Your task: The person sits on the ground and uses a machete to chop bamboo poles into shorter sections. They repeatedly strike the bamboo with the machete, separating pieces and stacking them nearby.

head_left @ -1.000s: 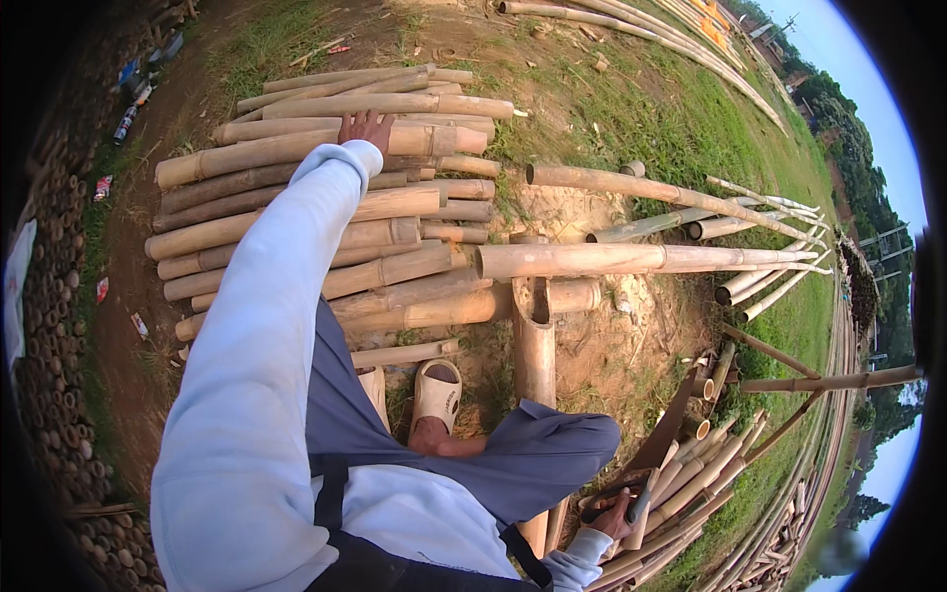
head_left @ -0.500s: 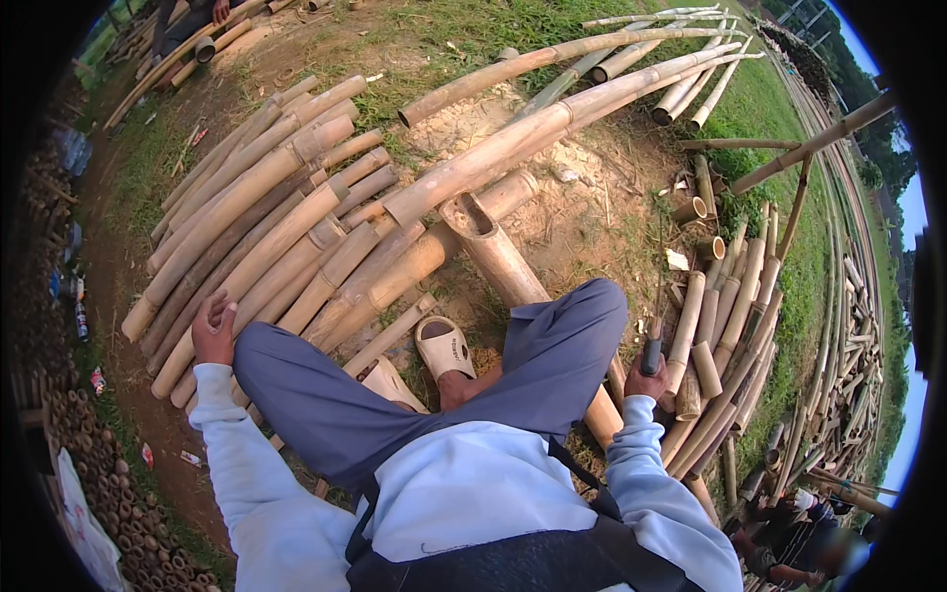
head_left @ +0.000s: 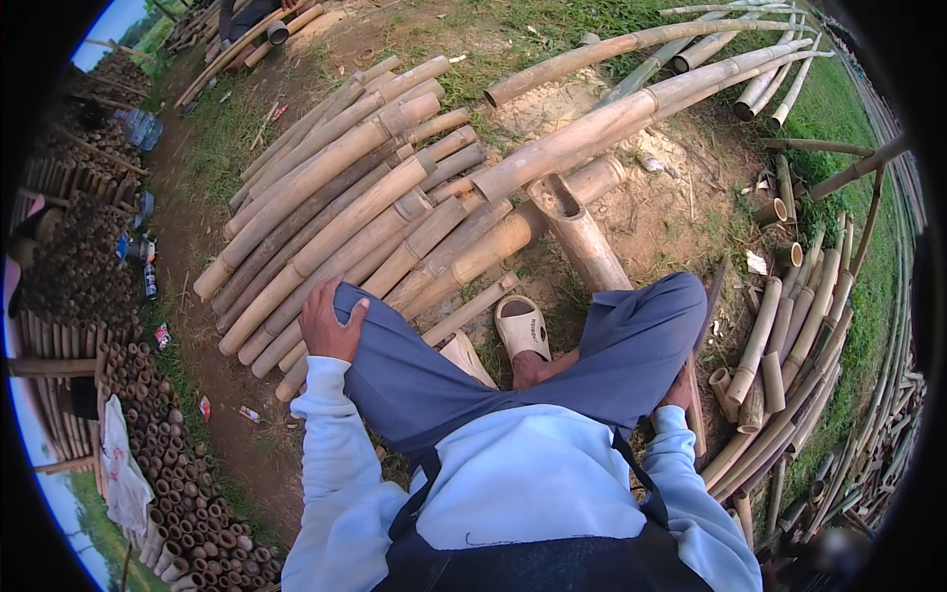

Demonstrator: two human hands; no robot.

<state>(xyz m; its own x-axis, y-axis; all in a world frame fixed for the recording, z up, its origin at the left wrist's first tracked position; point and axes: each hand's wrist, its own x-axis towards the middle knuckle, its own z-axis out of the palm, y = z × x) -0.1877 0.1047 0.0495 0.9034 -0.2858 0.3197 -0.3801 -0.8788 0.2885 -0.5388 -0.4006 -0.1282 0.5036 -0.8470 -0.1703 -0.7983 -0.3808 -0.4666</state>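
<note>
My left hand (head_left: 333, 320) lies on my left knee, its fingers stretched over the grey trouser cloth and the thumb apart. It holds nothing. Beside my right thigh, my right hand (head_left: 679, 389) is partly hidden behind the leg. From it a long, dark blade (head_left: 711, 301) points up and away, past the right knee; the tool's handle is out of sight, and the exact kind of tool is unclear. In front of my knees, a thick bamboo pole (head_left: 590, 247) with an opening cut near its end leans against a bamboo crosspiece (head_left: 513, 235).
Cut bamboo lengths (head_left: 326, 232) lie side by side at front left. A long bamboo pole (head_left: 631, 111) reaches to the far right. More bamboo pieces (head_left: 789, 345) lie to my right. Stacked bamboo (head_left: 202, 493) stands at left. Another person (head_left: 242, 25) sits at the far left.
My left hand has moved off the bamboo lengths onto my left knee. The right hand has gone lower behind my thigh, and the blade shows broader. The whole view has swung left.
</note>
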